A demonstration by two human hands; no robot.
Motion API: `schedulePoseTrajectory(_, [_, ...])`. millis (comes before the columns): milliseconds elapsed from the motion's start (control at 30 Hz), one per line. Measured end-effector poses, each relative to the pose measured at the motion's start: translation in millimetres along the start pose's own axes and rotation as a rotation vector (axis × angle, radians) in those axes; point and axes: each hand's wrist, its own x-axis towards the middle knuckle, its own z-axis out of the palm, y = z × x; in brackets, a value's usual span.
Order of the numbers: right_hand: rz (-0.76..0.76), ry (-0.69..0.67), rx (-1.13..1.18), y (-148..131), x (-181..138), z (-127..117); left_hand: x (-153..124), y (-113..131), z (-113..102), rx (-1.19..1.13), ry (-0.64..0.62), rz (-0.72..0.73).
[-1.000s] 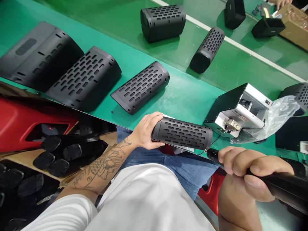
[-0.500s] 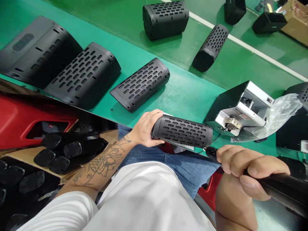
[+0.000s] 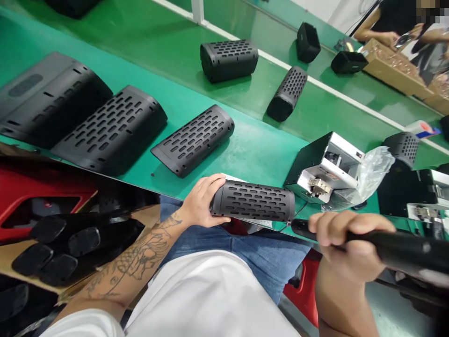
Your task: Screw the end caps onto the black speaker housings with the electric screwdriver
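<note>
My left hand point(image 3: 201, 202) grips the left end of a black perforated speaker shell point(image 3: 253, 202), held level over my lap at the bench edge. My right hand point(image 3: 347, 248) is closed round a black electric screwdriver point(image 3: 396, 248). The driver's tip touches the shell's right end. Both hands are closed on what they hold.
Three larger perforated black housings point(image 3: 192, 140) lie in a row on the green bench point(image 3: 259, 145). A metal screw feeder box point(image 3: 324, 168) with a plastic bag sits right of them. More speaker shells point(image 3: 228, 60) rest on the far belt. A carton of black end caps point(image 3: 52, 248) stands at my left. Another person sits at the far right point(image 3: 386, 28).
The view has tilted up and shifted, showing more of the far belt and another person. The shell and screwdriver stay together, the hands holding as before.
</note>
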Motion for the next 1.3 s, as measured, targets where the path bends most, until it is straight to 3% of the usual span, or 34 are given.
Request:
schedulePoseTrajectory(200, [-0.291, 0.656, -0.284, 11.4, 60.7, -34.7, 3.2, 2.3, -0.3, -0.033, -0.041, -0.194])
schedulePoseTrajectory(300, [-0.375, 0.759, -0.348, 26.1, 78.3, -43.3, 5.6, 1.8, -2.9, -0.052, -0.06, -0.283])
schedulePoseTrajectory(400, [-0.411, 0.75, -0.378, 38.7, 86.7, -54.2, 9.0, 0.1, -4.5, -0.088, -0.068, -0.35])
schedulePoseTrajectory(567, [-0.326, 0.635, -0.341, 48.3, 89.8, -68.3, 22.0, -2.1, -4.0, -0.196, -0.055, -0.483])
schedulePoseTrajectory(800, [-0.321, 0.588, -0.312, 48.5, 88.2, -61.4, 33.5, -0.5, -4.7, -0.277, -0.006, -0.529])
schedulePoseTrajectory(1033, [-0.297, 0.51, -0.312, 55.8, 84.5, -63.3, 35.7, 1.2, -9.1, -0.307, -0.047, -0.597])
schedulePoseTrajectory(1167, [-0.265, 0.504, -0.294, 52.8, 82.0, -55.5, 35.1, 1.0, -7.9, -0.292, -0.045, -0.579])
schedulePoseTrajectory(1300, [-0.199, 0.515, -0.273, 33.3, 74.6, -43.6, 24.9, 2.8, -4.6, -0.215, -0.027, -0.462])
